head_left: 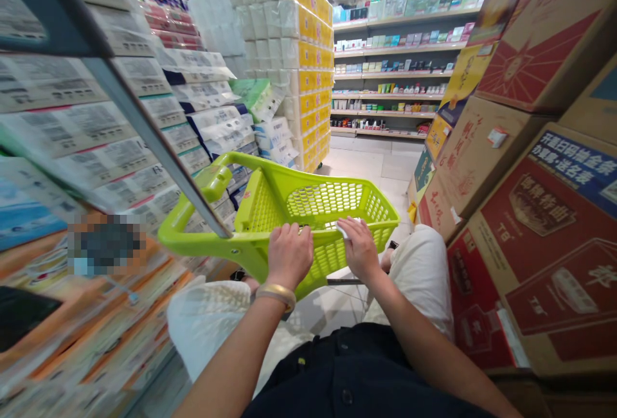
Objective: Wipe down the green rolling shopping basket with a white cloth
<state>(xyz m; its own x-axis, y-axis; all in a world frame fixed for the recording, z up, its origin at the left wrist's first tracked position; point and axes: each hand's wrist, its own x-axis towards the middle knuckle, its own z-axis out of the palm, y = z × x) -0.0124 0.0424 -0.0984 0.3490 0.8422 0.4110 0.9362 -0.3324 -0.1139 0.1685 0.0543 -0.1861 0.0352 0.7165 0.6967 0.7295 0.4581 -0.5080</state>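
Note:
A lime-green plastic shopping cart (270, 202) stands right in front of me in a shop aisle, its basket holding nothing I can see. My left hand (289, 254), with a gold bangle at the wrist, is curled over the cart's near rim. My right hand (359, 247) rests on the same rim a little to the right, fingers closed on a small white paper (344, 230) that pokes out above the fingers. My knees in light trousers show under the cart.
Shelves of packaged tissue (144, 116) run close along the left, with a tall stack of toilet-paper packs (289, 51) ahead. Red and brown cardboard boxes (530, 212) are piled on the right. Tiled floor (371, 164) leads to far shelves of goods.

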